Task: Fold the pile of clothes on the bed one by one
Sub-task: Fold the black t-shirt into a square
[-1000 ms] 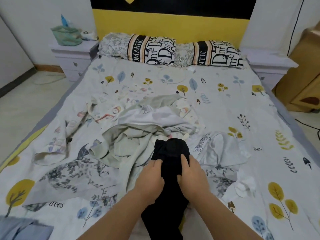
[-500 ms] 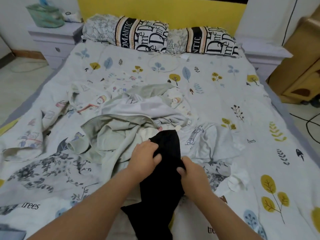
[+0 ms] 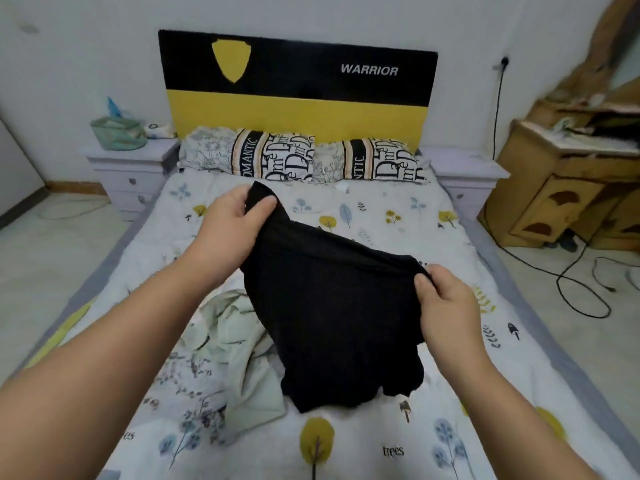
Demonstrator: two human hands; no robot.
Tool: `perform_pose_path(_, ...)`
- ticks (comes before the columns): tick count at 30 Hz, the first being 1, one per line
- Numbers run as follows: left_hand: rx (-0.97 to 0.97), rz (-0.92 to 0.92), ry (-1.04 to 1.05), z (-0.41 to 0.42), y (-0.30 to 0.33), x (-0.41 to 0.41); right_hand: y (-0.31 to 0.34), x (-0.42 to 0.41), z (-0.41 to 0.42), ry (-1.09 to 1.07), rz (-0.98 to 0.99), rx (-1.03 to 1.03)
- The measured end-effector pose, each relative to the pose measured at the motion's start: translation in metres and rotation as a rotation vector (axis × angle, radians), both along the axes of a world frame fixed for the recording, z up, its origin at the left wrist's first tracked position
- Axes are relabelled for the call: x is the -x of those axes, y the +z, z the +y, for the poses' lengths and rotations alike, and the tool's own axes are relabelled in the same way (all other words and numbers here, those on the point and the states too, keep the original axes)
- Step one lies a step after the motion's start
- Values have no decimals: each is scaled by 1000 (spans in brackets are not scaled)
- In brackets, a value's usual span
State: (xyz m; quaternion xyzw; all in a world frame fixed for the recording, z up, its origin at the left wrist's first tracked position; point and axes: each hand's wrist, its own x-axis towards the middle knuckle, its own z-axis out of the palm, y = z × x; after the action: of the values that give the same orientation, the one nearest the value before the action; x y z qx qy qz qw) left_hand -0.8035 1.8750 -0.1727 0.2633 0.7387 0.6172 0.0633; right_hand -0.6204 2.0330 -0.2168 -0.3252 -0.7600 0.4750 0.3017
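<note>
- The black garment was held up at centre frame, above the bed, its lower edge hanging near or against the sheet at lower centre; contact could not be confirmed.
- The left hand, upper centre-left, pinched 1 top corner of the garment between thumb and curled fingers.
- The right hand, centre-right and lower in the frame, pinched the opposite top corner in the same way, so the top edge sloped down to the right.
- The garment screened most of the pale green clothes, which lay crumpled on the sheet at lower centre-left, partly behind the left forearm.
- 2 pillows with lettered print lay side by side against the black-and-yellow headboard at upper centre.
- A white nightstand at upper left carried a green basket.
- A wooden cabinet stood at right; a black cable trailed across the floor beside it.
- The sheet bore a tree and leaf print.
</note>
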Motion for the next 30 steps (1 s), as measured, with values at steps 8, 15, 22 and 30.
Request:
perform_pose_path(8, -136, 91, -69, -40, 129, -40, 155, -48, -16, -62, 197, -284)
perform_pose_path(15, -280, -91, -215, -66, 190, -79, 255, -89, -44, -65, 230, -457)
perform_pose_path(22, -45, -63, -327, -98, 213, -104, 297, -115, -69, -49, 110, -432)
perform_pose_path(30, 150, 170, -91, -100, 186, -123, 309, -118, -122, 263, 328, 512)
